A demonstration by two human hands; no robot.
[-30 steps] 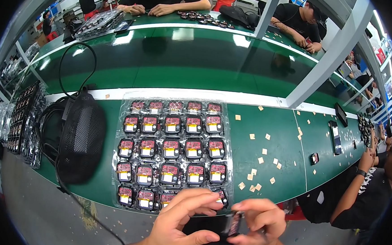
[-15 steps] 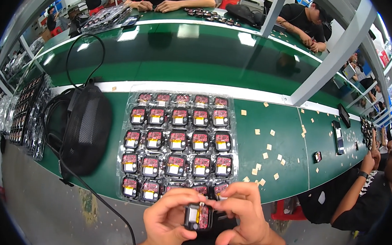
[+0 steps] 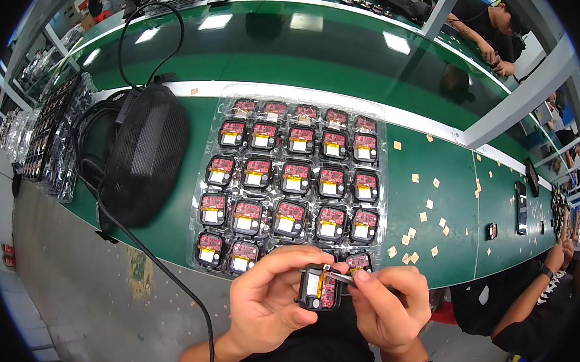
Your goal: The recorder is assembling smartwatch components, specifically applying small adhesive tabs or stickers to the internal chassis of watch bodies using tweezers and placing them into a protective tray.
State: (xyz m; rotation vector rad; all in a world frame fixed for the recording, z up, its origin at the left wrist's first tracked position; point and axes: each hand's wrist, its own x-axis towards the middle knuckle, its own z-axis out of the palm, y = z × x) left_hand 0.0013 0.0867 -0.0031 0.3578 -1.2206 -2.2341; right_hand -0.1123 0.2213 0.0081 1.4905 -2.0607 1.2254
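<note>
My left hand (image 3: 262, 305) holds a small square black device housing (image 3: 312, 290) between fingers and thumb, tilted with its inside facing up. A red circuit board, a white block and yellow tape show in it. My right hand (image 3: 394, 307) pinches slim metal tweezers (image 3: 342, 278); their tip meets the upper part of the housing, by a small pale piece. Just beyond my hands lies a clear plastic tray (image 3: 377, 109) with rows of similar housings, such as this one (image 3: 297, 179). My fingers hide part of its nearest row.
A black mesh bag (image 3: 142, 159) with a looped cable stands left of the tray, beside stacked filled trays (image 3: 53, 130). Small beige squares (image 3: 429, 204) are scattered to the right. A grey post (image 3: 524, 96) rises at the back right. Other people sit around the green bench.
The view has shifted, so the tray sits higher and further right. My right hand's fingers have closed into a pinch, and the tweezers now show plainly at the housing.
</note>
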